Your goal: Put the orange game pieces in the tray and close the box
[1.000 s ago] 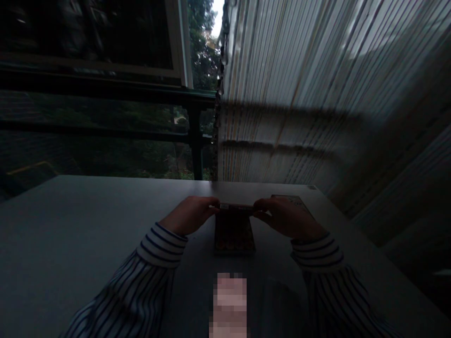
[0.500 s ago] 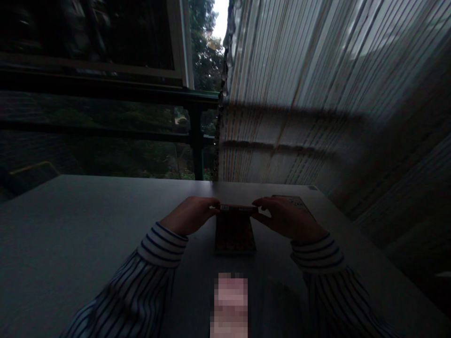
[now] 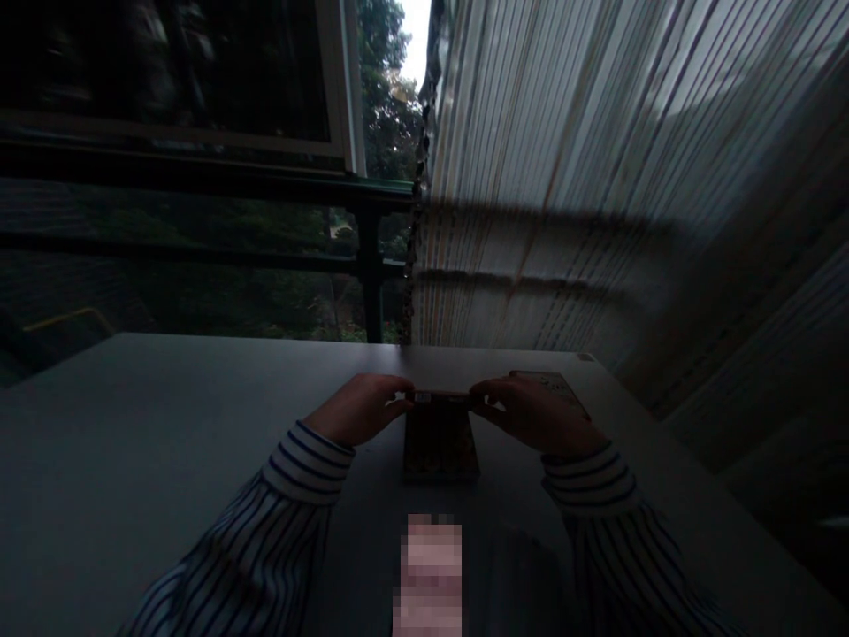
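Smooth pale tabletop (image 3: 165,451), rectangular box (image 3: 440,442)

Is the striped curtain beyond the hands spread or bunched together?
Spread: the striped curtain hangs wide across the view's right half, beyond the right hand, its stripes fanned apart.

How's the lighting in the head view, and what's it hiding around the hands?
Head view: backlit and dim; brightest is the sky at top centre, while the left hand, right hand and box lie in shadow, the box's details too murky to read; a pixelated patch masks bottom centre.
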Demonstrator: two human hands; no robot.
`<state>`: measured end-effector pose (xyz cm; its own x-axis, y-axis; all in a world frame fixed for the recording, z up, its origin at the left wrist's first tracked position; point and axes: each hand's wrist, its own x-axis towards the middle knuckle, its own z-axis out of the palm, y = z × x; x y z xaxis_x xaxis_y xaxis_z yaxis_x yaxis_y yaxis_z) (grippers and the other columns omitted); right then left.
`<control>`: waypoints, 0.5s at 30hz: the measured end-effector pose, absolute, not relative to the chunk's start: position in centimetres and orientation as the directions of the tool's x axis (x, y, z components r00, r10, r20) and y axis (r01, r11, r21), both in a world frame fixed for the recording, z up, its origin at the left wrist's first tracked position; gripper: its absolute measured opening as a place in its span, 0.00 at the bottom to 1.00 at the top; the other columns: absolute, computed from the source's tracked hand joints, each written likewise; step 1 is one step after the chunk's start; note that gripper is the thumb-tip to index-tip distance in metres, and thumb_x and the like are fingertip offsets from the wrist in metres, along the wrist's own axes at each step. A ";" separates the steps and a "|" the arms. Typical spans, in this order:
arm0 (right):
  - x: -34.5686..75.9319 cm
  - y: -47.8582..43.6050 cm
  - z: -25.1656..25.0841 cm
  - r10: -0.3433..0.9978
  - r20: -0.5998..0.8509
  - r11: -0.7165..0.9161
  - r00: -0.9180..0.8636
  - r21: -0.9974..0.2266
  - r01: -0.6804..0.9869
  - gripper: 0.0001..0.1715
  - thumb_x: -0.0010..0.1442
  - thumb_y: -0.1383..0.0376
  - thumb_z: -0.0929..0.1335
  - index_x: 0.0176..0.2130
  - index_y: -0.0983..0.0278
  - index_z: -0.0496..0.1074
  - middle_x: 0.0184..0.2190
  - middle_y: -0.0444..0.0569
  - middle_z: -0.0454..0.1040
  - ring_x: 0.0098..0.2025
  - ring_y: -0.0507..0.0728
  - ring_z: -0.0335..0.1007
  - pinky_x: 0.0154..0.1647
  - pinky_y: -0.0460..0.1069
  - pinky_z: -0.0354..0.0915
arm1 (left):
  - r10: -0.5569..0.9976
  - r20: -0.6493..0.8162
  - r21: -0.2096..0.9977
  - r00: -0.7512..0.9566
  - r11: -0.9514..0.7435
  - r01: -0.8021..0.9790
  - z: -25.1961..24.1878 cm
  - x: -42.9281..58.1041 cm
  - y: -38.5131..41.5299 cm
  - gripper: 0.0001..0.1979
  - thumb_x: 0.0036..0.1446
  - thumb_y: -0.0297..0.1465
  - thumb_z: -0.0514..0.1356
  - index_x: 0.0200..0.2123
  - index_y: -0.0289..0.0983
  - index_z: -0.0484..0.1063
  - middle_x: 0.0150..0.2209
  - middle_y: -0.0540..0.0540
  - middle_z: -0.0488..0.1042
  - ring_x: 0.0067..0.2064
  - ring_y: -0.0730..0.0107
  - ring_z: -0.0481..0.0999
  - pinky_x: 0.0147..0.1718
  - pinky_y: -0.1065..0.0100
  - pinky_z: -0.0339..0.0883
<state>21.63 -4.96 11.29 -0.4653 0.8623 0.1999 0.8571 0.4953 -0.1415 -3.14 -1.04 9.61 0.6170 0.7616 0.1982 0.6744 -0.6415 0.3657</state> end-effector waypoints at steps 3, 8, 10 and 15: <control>21.6 -5.1 11.5 0.867 0.174 0.492 -0.467 -0.156 0.856 0.11 0.56 0.63 0.61 0.39 0.59 0.69 0.30 0.46 0.73 0.33 0.53 0.68 0.31 0.45 0.59 | 0.763 0.221 0.356 0.608 -0.644 0.678 9.3 -3.1 -0.9 0.15 0.53 0.36 0.53 0.43 0.40 0.67 0.38 0.47 0.74 0.38 0.68 0.72 0.36 0.70 0.62; 21.5 -5.3 11.6 0.873 0.159 0.483 -0.461 -0.152 0.862 0.11 0.56 0.63 0.61 0.39 0.59 0.69 0.30 0.46 0.73 0.33 0.53 0.68 0.32 0.45 0.59 | 0.748 0.222 0.365 0.625 -0.658 0.658 9.5 -3.0 -1.1 0.15 0.52 0.36 0.54 0.44 0.40 0.66 0.39 0.47 0.73 0.38 0.69 0.72 0.36 0.70 0.62; 21.6 -5.3 11.6 0.868 0.166 0.492 -0.468 -0.149 0.858 0.11 0.57 0.63 0.61 0.39 0.59 0.69 0.30 0.46 0.73 0.33 0.53 0.69 0.32 0.45 0.60 | 0.743 0.221 0.354 0.632 -0.665 0.658 9.7 -3.0 -1.2 0.14 0.53 0.35 0.53 0.43 0.40 0.67 0.37 0.47 0.74 0.38 0.69 0.72 0.35 0.70 0.62; 21.6 -5.4 11.6 0.860 0.180 0.502 -0.477 -0.142 0.853 0.12 0.57 0.64 0.61 0.40 0.59 0.69 0.30 0.45 0.74 0.32 0.52 0.69 0.31 0.45 0.60 | 0.742 0.206 0.329 0.638 -0.666 0.669 10.1 -2.8 -1.4 0.13 0.54 0.35 0.51 0.42 0.40 0.68 0.35 0.47 0.74 0.37 0.69 0.72 0.35 0.70 0.61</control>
<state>21.59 -5.44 11.56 -0.4769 0.8603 0.1799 0.8528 0.5025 -0.1421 -2.78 -1.45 10.06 0.6377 0.7422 0.2060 0.6691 -0.6662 0.3293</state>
